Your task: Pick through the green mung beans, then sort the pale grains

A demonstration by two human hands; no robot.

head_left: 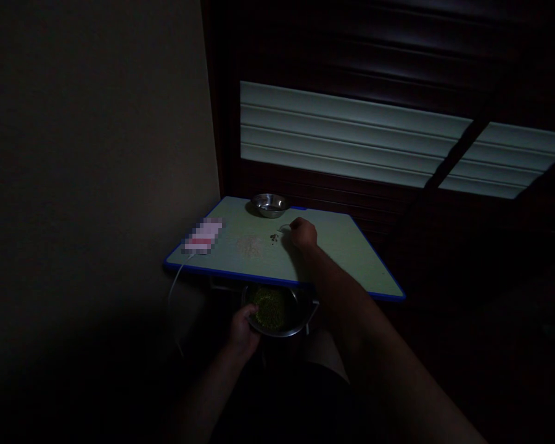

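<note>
Fingers of the right hand (304, 234), seen in the head view, are curled inward above the rectangular pale-green tabletop with blue edging (351, 262); a thin, pale, curved piece (284, 229) shows at their tips, but dim light prevents telling whether it is pinched. Left hand (244, 333): closed on the left side of a wide, round, shiny metal bowl (293, 333), thumb over the rim, remaining fingers mostly hidden. This bowl is located below the near edge of the tabletop, which overlaps its far side; it contains a mass of small green grains (271, 308). A cluster of small dark bits (274, 238) lies on the tabletop, just left of the right hand. Further left is a pale, speckled patch (250, 246) (its material cannot be determined). A smaller, round, shiny metal bowl (270, 209) stands upright near the far edge. At the left edge lies a flat pink-and-white rectangular object (203, 235), blurred by pixelation; a thin white cable (170, 290) extends from its near end and hangs over the edge. Beyond the tabletop is a dark reddish-brown panelled surface (351, 37) with pale, ribbed inset panels (342, 132); a plain, shadowed wall (97, 154) occupies the left side.
</note>
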